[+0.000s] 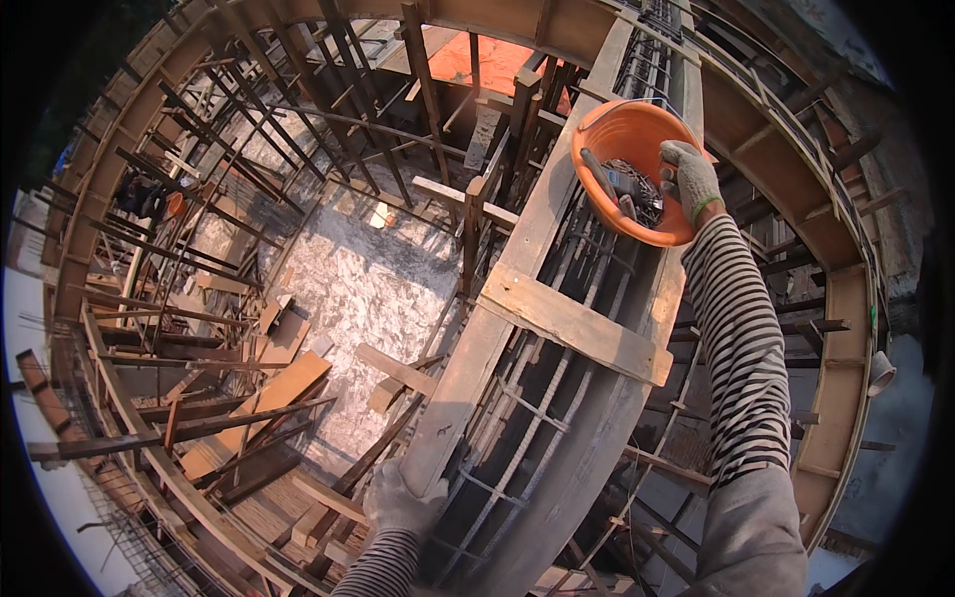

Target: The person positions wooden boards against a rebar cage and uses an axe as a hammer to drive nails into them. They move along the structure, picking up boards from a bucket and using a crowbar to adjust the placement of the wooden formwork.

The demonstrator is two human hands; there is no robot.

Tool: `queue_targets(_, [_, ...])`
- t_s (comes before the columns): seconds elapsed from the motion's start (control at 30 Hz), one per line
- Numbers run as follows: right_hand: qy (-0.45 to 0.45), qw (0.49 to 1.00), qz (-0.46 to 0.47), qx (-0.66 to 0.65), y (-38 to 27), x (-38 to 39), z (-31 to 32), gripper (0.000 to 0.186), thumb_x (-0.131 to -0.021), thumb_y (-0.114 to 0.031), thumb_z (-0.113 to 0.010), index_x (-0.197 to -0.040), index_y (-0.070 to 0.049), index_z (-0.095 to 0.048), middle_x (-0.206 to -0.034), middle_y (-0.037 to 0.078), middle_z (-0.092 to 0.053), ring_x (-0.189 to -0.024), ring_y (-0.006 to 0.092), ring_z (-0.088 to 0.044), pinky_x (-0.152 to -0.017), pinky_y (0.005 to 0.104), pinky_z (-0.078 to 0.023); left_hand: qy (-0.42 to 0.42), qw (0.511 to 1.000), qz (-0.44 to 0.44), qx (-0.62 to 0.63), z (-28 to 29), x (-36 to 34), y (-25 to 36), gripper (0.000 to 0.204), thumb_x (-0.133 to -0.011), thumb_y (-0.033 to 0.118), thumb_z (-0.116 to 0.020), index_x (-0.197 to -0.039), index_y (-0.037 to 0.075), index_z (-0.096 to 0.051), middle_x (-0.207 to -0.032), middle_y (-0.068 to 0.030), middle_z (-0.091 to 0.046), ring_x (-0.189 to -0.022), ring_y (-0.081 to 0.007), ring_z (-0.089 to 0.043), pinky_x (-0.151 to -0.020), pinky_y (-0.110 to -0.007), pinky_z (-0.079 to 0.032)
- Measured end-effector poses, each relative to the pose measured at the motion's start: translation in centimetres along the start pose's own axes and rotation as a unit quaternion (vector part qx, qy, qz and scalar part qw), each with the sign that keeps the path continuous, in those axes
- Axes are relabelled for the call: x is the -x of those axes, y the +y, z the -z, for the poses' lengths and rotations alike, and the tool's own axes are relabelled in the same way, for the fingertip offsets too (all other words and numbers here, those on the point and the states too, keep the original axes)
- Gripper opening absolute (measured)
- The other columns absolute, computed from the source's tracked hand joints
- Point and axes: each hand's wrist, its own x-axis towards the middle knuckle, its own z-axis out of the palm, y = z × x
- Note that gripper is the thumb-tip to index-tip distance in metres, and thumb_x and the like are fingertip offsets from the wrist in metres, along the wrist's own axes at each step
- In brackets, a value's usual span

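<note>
An orange bucket (637, 234) rests tilted on top of the long wooden beam formwork, at the upper right. Inside it lie a heap of small metal pieces that look like nails (647, 204) and a few hand tools with dark handles (600, 171). My right hand (693, 177), in a pale knit glove, is closed over the bucket's right rim. Lower down, my left hand (401, 500), gloved too, grips the edge of the formwork's left side board (443, 428). Ribbed steel bars (542, 423) tied with stirrups run along inside the formwork.
A short wooden cleat (577, 325) bridges the formwork between my hands. Well below on the left is a floor (348, 289) with timber props, loose planks (264, 413) and offcuts. Curved formwork (846, 368) rings the area. Gaps drop away on both sides of the beam.
</note>
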Motion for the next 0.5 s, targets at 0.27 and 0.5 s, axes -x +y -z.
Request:
queue_targets(0.27, [-0.061,0.964,0.048,-0.253,-3.2,9.0,-0.8,0.022,-0.105,-0.022,-0.067,-0.123,-0.01,-0.068,-0.098,0.001,-0.071,-0.075,0.0121,-0.063,-0.065,0.0277,-0.054,-0.013,1.0,0.002,-0.002,0.4,0.5,0.1,0.082,-0.075,0.049,-0.087,-0.135,0.003,-0.055,-0.128,-0.0193,-0.062,-0.122,-0.0372,-0.063,-0.107,-0.047,-0.05])
queue_targets(0.5, [-0.3,0.936,0.131,0.131,10.3,47.8,-3.4,0.021,-0.11,-0.02,-0.059,-0.118,-0.001,-0.061,-0.093,0.007,-0.067,-0.077,0.0152,-0.063,-0.073,0.0284,-0.053,-0.034,0.999,0.014,-0.025,0.5,1.0,-0.7,0.088,-0.079,0.063,-0.082,-0.142,0.008,-0.056,-0.128,-0.0189,-0.069,-0.123,-0.0344,-0.066,-0.109,-0.044,-0.051])
